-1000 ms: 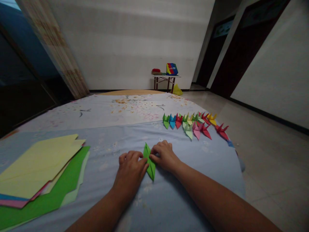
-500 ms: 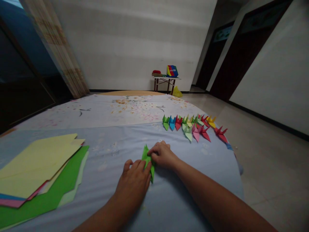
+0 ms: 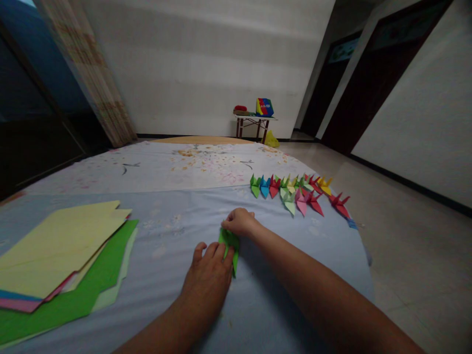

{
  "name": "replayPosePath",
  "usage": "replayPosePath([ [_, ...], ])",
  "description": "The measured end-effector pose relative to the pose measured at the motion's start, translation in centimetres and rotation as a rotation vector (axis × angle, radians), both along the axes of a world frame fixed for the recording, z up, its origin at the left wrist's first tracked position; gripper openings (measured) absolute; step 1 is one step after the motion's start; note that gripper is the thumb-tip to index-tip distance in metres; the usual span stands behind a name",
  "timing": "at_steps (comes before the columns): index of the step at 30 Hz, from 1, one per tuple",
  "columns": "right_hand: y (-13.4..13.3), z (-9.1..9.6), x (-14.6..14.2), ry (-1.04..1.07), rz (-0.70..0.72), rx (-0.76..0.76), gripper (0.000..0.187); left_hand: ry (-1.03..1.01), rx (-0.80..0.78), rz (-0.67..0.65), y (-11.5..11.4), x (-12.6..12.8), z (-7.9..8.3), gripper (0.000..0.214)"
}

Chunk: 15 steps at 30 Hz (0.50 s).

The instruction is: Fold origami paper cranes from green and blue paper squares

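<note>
A narrow piece of folded green paper point(image 3: 230, 238) lies on the blue cloth in front of me. My left hand point(image 3: 212, 268) holds its near part, fingertips pressed along the left side and thumb hidden from view. At the far tip, the fingers of my right hand point(image 3: 240, 223) are pinched together on the paper. Beyond, to the right, several folded paper cranes point(image 3: 274, 187) in green, blue, red, pink and yellow stand in rows.
On the left lies a stack of coloured paper sheets point(image 3: 66, 241), yellow on top. A floral cloth point(image 3: 155, 172) covers the far part of the table. A small table point(image 3: 254, 118) with a colourful box point(image 3: 264, 107) stands by the wall.
My right hand has moved from the paper's right side up to its far tip. The far part of the green paper now looks wider. My left hand stays nearly in place.
</note>
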State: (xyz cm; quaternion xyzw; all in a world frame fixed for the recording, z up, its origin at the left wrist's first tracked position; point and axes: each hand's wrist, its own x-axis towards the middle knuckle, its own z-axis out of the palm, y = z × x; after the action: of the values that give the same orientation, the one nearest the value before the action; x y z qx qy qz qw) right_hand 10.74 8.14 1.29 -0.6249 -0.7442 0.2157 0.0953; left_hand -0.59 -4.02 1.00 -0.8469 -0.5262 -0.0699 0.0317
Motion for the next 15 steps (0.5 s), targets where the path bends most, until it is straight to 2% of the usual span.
replayPosePath([
  [6,0.5,-0.3,0.4,-0.009,0.013,0.095,0.022,0.016,-0.051,0.004,0.0,0.1,0.2,0.037],
  [11,-0.1,-0.4,2.1,0.119,0.054,0.338,0.019,0.039,-0.064,0.021,0.1,0.1,0.3,0.039],
  [13,-0.8,-0.5,2.8,0.176,0.129,0.41,0.019,0.043,-0.063,0.017,0.1,0.0,0.3,0.039],
  [15,-1.7,-0.6,3.3,0.181,0.266,0.445,0.022,0.028,-0.059,0.012,0.1,0.0,0.2,0.039],
])
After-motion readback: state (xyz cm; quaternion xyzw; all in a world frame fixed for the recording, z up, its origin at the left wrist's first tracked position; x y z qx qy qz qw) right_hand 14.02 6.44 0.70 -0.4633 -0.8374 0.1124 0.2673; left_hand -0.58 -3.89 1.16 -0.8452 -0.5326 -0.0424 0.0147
